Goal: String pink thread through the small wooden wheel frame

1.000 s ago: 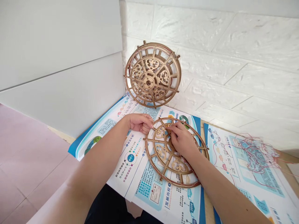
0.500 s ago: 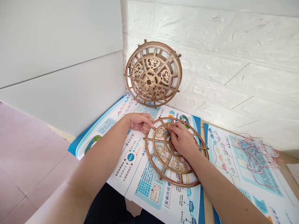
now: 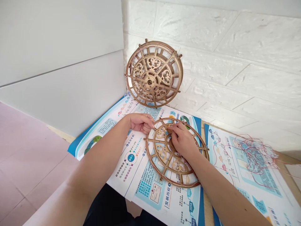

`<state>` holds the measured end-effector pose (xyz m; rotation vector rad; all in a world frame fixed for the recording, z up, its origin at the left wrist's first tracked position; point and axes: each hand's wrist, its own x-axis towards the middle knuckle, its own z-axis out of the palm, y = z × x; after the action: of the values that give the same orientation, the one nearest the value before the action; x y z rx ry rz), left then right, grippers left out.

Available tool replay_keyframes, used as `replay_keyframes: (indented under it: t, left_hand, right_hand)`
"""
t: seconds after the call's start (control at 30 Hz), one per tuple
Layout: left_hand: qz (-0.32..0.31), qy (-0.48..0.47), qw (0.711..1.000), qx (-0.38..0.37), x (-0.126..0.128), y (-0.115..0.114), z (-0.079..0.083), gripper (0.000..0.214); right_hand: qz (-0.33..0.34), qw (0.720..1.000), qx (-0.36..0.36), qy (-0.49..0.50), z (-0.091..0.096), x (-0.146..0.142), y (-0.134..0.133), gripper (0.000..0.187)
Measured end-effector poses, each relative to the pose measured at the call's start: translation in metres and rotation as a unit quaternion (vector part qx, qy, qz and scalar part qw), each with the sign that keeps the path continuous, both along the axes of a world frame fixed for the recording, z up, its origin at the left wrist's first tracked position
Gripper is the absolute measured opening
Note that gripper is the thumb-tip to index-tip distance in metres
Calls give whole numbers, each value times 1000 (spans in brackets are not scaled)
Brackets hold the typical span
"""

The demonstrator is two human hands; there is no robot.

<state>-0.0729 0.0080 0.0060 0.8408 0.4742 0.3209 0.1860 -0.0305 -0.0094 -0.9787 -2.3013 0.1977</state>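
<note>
A round openwork wooden wheel [image 3: 162, 152] with spokes and heart-shaped cutouts lies on printed posters. My left hand [image 3: 142, 123] is closed at its upper left rim, fingertips pinched; whatever they hold is too small to make out. My right hand [image 3: 183, 138] reaches over the wheel's hub, thumb and index finger pinched near an inner ring. What sits between those fingers is hidden. Thin red and white wire [image 3: 191, 169] runs along the wheel under my right wrist.
Similar wooden wheels [image 3: 154, 75] stand stacked against the white brick-patterned wall [image 3: 225, 62]. On the right poster [image 3: 237, 188] lies a loose tangle of red and white wires [image 3: 258, 153]. A grey panel [image 3: 61, 84] borders the left side.
The whole view has shifted very slightly. Both hands keep nearly the same pinched poses at the wheel, which stays in place.
</note>
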Motion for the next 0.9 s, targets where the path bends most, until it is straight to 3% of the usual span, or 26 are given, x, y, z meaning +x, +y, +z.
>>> replay_keyframes:
  t: [0.9]
  left_hand:
    - [0,3,1000,2,1,-1,3,50]
  right_hand:
    - [5,1000,1,12,3,0,-1,28]
